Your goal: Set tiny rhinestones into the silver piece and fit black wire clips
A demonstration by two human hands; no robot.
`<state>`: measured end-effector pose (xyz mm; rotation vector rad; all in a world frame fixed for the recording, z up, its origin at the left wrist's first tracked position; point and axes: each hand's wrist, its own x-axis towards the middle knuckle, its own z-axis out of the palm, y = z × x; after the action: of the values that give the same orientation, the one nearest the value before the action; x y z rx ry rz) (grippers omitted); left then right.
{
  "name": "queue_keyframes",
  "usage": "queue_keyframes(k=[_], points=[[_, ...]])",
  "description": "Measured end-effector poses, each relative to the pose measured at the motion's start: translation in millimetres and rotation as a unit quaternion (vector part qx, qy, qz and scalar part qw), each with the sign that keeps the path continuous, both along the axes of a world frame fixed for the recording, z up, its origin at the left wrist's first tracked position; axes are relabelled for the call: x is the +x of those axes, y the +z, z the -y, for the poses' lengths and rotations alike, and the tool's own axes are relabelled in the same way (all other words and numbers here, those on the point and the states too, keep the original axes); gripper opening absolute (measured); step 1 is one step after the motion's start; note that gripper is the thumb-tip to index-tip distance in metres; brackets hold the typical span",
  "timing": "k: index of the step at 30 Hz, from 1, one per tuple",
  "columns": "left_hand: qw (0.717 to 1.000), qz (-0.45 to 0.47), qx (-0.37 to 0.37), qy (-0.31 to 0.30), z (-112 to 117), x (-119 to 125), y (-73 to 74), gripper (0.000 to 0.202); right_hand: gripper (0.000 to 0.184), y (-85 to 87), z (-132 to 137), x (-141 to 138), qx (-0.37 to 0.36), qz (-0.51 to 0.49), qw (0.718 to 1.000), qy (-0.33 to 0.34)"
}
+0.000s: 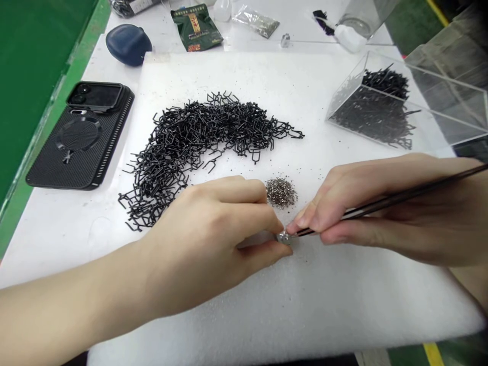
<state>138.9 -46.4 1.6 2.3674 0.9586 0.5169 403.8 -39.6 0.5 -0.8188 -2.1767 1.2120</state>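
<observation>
Item: silver piece (pixel 283 237), small, at the meeting point of both hands, over the near middle of the foam sheet (pixel 305 305); its form is too small to tell, and largely hidden by fingers

Item axis: cannot be determined at this size

Left hand (pixel 202 239): clenched, thumb and forefinger pinching the silver piece from the left

Right hand (pixel 366 213): closed in a pen-style grip on tweezers (pixel 400 201)

Tweezers: shaft runs from upper right down to the left; tips at the right side of the silver piece, touching or just beside it, contact not confirmed

Nearer hand: left, holding the silver piece directly; right fingers just beside it

Grains: silver grains (pixel 281 192), small heap on the foam sheet, just beyond both hands

Loose stock: black wire clips (pixel 206 147), curved tangled heap on the foam sheet, beyond and left of the left hand

Clear box (pixel 430 117): acrylic, far right of the foam sheet, holding more black wire clips heaped toward one corner

Clear bag (pixel 255 20): grey bits inside, beyond the foam sheet

Glass jar (pixel 360 18): beyond the foam sheet; contents cannot be told

Other items: phone (pixel 80 147) in a black case, left of the foam sheet; blue pouch (pixel 128 44) and green packet (pixel 196 28), beyond it
</observation>
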Motion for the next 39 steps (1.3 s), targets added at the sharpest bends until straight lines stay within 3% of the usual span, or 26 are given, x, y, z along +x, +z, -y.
queue_keyframes(k=[8,11,15,22,27,31,39], points=[[0.994,0.101,0.025,-0.042,3.9,-8.0,-14.5,0.013,0.006,0.1,-1.0,-0.8,0.013,-0.001,1.000,0.011],[0.998,0.050,0.003,-0.029,3.4,-7.0,-16.2,0.010,0.005,2.2,-2.3,-1.6,0.011,-0.002,1.000,0.011],[0.993,0.114,0.010,-0.043,3.8,-8.0,-20.9,0.010,0.006,1.3,-1.4,-1.9,0.006,-0.022,1.000,0.002],[0.993,0.114,0.014,-0.038,4.4,-9.9,-23.5,0.008,0.007,-0.5,1.7,-2.6,-0.008,-0.019,1.000,-0.007],[0.994,0.101,0.026,-0.029,5.4,-9.1,-16.8,0.008,0.007,-2.8,1.5,-2.6,-0.004,-0.052,0.998,-0.040],[0.998,0.050,0.005,-0.024,5.7,-8.5,-11.1,0.010,0.008,-2.7,0.1,-1.2,-0.022,-0.063,0.997,-0.030],[0.993,0.111,0.013,-0.034,5.9,-9.4,-24.1,0.007,0.009,-3.7,1.3,-1.6,-0.060,-0.039,0.997,-0.035]])
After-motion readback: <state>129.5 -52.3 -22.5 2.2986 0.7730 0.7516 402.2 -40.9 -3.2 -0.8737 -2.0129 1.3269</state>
